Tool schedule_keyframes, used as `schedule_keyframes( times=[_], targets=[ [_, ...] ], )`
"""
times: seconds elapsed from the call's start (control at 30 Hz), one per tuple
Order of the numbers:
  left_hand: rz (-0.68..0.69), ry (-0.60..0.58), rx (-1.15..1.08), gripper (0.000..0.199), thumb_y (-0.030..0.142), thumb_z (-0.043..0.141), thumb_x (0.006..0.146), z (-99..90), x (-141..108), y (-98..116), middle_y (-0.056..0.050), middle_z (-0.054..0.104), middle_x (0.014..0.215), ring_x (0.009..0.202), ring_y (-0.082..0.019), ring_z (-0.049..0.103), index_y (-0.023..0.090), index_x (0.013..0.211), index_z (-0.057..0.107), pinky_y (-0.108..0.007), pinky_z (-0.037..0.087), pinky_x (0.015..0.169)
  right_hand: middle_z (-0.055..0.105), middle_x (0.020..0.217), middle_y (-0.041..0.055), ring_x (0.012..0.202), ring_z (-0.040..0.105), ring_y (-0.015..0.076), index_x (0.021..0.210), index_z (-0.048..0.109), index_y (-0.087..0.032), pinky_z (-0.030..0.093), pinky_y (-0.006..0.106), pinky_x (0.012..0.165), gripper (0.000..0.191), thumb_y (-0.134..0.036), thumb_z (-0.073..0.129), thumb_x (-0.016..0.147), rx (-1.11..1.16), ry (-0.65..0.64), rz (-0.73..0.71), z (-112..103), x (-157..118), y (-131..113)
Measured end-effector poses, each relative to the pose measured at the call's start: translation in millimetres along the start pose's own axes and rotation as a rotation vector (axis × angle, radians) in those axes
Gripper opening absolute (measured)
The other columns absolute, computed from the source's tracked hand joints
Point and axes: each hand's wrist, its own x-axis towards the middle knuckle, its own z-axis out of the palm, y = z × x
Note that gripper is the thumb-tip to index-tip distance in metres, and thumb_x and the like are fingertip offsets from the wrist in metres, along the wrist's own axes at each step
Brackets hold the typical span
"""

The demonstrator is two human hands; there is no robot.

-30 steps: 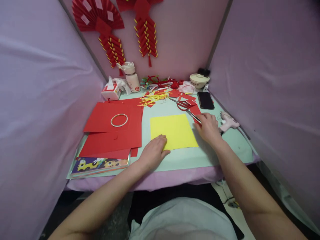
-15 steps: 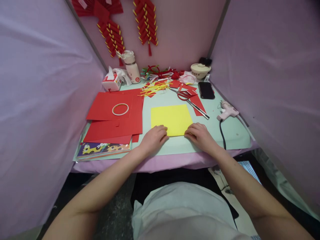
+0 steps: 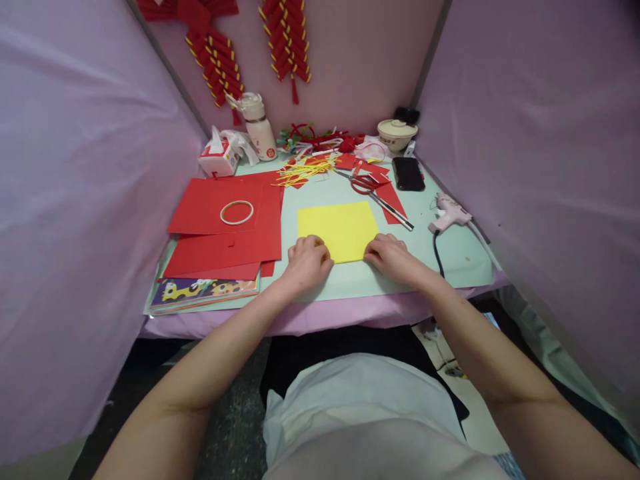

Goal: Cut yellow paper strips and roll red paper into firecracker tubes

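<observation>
A yellow sheet of paper lies on the pale green table cover in front of me. At its near left corner, my left hand has its fingers curled on the edge. My right hand pinches the near right corner. Both hands rest low against the table, and the fingertips are partly hidden. Left of the yellow sheet are overlapping red sheets with a white-rimmed ring on top. Beyond the sheet to the right lie red-handled scissors and a silver-and-black pen-like tool.
Yellow strips, a white bottle, a tissue box and a lidded bowl stand or lie at the back. A phone and a corded glue gun are at the right. Purple cloth encloses both sides.
The camera view has shifted slightly. Both hands remain at the near corners of the yellow sheet, with the left fingers curled a little more.
</observation>
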Motion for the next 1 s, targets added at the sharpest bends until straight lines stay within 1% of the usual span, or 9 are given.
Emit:
schedule_keyframes(
  times=[0.07, 0.17, 0.27, 0.33, 0.47, 0.63, 0.8, 0.9, 1.0],
  targets=[
    [-0.057, -0.056, 0.052, 0.020, 0.030, 0.054, 0.089, -4.5, 5, 1, -0.012, 0.057, 0.122, 0.117, -0.034, 0.047, 0.019, 0.084, 0.070, -0.048, 0.042, 0.094, 0.065, 0.098, 0.0119, 0.096, 0.053, 0.0279, 0.079, 0.068, -0.020, 0.038, 0.040, 0.080, 0.021, -0.026, 0.051, 0.091, -0.010, -0.044, 0.049, -5, 5, -2],
    [-0.077, -0.147, 0.138, 0.020, 0.030, 0.055, 0.088, -11.9, 14, 7, -0.014, 0.057, 0.116, 0.114, -0.036, 0.047, 0.019, 0.085, 0.072, -0.049, 0.041, 0.093, 0.067, 0.094, 0.0111, 0.092, 0.055, 0.0270, 0.071, 0.066, -0.020, 0.038, 0.040, 0.079, 0.020, -0.025, 0.055, 0.086, -0.006, -0.121, 0.095, -11, 14, -5],
    [-0.033, -0.190, 0.163, 0.019, 0.029, 0.057, 0.087, -14.4, 19, 19, -0.015, 0.060, 0.109, 0.111, -0.035, 0.051, 0.019, 0.090, 0.073, -0.049, 0.041, 0.093, 0.068, 0.094, 0.0102, 0.092, 0.056, 0.0266, 0.070, 0.066, -0.020, 0.038, 0.039, 0.080, 0.019, -0.024, 0.056, 0.085, -0.015, -0.169, 0.126, -13, 18, -7],
    [0.011, -0.187, 0.108, 0.020, 0.035, 0.059, 0.087, -11.6, 20, 29, -0.013, 0.063, 0.105, 0.107, -0.033, 0.054, 0.020, 0.090, 0.072, -0.046, 0.042, 0.091, 0.068, 0.097, 0.0108, 0.096, 0.056, 0.0271, 0.073, 0.067, -0.020, 0.037, 0.039, 0.080, 0.020, -0.027, 0.054, 0.087, -0.029, -0.173, 0.131, -13, 17, -8],
    [0.001, -0.143, 0.007, 0.022, 0.038, 0.059, 0.089, -2.7, 23, 41, -0.010, 0.066, 0.102, 0.101, -0.029, 0.058, 0.020, 0.087, 0.071, -0.040, 0.044, 0.085, 0.066, 0.104, 0.0109, 0.103, 0.054, 0.0279, 0.081, 0.068, -0.020, 0.037, 0.039, 0.082, 0.022, -0.033, 0.052, 0.089, -0.008, -0.141, 0.119, -13, 10, -2],
    [-0.029, -0.155, -0.029, 0.019, 0.035, 0.058, 0.089, 1.1, 27, 38, -0.010, 0.067, 0.104, 0.102, -0.028, 0.059, 0.020, 0.086, 0.070, -0.038, 0.045, 0.082, 0.065, 0.104, 0.0073, 0.106, 0.054, 0.0264, 0.090, 0.069, -0.022, 0.035, 0.041, 0.089, 0.015, -0.031, 0.058, 0.085, 0.099, -0.066, 0.041, -15, -9, 17],
    [-0.022, -0.143, -0.038, 0.018, 0.033, 0.058, 0.087, 2.6, 30, 36, -0.010, 0.067, 0.099, 0.099, -0.028, 0.060, 0.020, 0.078, 0.067, -0.039, 0.046, 0.079, 0.065, 0.098, 0.0055, 0.104, 0.055, 0.0247, 0.084, 0.068, -0.022, 0.036, 0.040, 0.091, 0.011, -0.030, 0.060, 0.084, 0.185, 0.024, 0.049, -13, -20, 30],
    [-0.035, -0.148, -0.035, 0.017, 0.032, 0.057, 0.086, 3.3, 31, 37, -0.009, 0.066, 0.099, 0.098, -0.028, 0.060, 0.020, 0.077, 0.066, -0.038, 0.047, 0.078, 0.065, 0.100, 0.0061, 0.105, 0.055, 0.0257, 0.083, 0.069, -0.022, 0.036, 0.040, 0.090, 0.013, -0.030, 0.059, 0.085, 0.172, 0.027, 0.084, -13, -19, 30],
    [-0.048, -0.155, -0.029, 0.017, 0.032, 0.057, 0.086, 3.6, 32, 37, -0.010, 0.066, 0.100, 0.099, -0.028, 0.060, 0.020, 0.079, 0.067, -0.038, 0.047, 0.079, 0.065, 0.103, 0.0060, 0.108, 0.053, 0.0268, 0.085, 0.070, -0.023, 0.035, 0.042, 0.092, 0.011, -0.031, 0.062, 0.083, 0.153, 0.030, 0.071, -14, -17, 28]
  ],
)
